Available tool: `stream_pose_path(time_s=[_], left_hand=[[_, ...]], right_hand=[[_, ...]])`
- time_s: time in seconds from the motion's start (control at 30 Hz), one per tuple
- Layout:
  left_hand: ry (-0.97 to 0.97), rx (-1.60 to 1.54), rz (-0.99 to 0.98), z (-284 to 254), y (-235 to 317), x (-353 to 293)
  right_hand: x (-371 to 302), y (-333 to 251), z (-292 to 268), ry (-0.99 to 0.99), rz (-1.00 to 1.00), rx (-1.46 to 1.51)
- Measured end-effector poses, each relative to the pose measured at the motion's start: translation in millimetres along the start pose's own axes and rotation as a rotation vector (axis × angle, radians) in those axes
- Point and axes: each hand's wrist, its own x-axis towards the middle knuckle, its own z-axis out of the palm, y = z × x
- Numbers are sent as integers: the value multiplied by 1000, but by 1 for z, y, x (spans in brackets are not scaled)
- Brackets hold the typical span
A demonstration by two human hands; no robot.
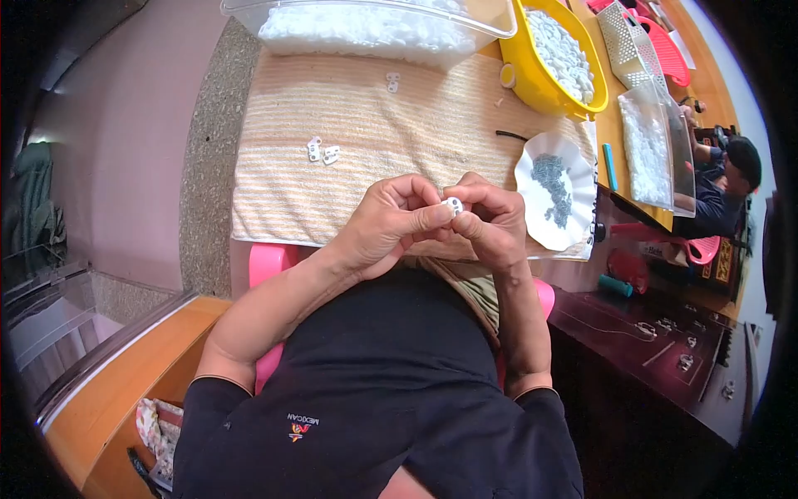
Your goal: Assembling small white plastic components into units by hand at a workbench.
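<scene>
A small white plastic part (453,205) with dark round holes is held up over the near edge of the towel-covered table. My left hand (395,218) pinches it between thumb and fingers from the left. From the right, the fingertips of my right hand (494,214) close on the same part. Similar white parts lie on the striped towel (332,108): a pair (314,150) farther left and a lone one (392,82) toward the back. Right of my hands, a white fluted dish (534,223) holds a heap of tiny grey pieces (552,187).
A clear bin (486,29) of white parts stands at the back, beside a yellow basket (532,71) full of white pieces. A short black stick (510,134) lies near the dish. At right are a teal object (610,166), another clear bin (684,162) and another person (719,204).
</scene>
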Motion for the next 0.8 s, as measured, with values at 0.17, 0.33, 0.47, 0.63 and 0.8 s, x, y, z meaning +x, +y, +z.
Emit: stream_pose_path(time_s=[0.17,0.33,0.47,0.63,0.8], left_hand=[[-20,1,-5,0,-4,-1],[-51,7,-2,-3,-7,0],[-24,28,-29,-2,-4,1],[-31,60,-66,-3,0,3],[-37,36,-89,1,2,2]], right_hand=[[-3,-3,1,-18,-29,-2],[-5,-9,5,-14,7,-14],[-6,-3,-3,-40,19,-62],[-6,-13,-1,-35,134,-10],[-4,-30,-1,-47,117,-116]])
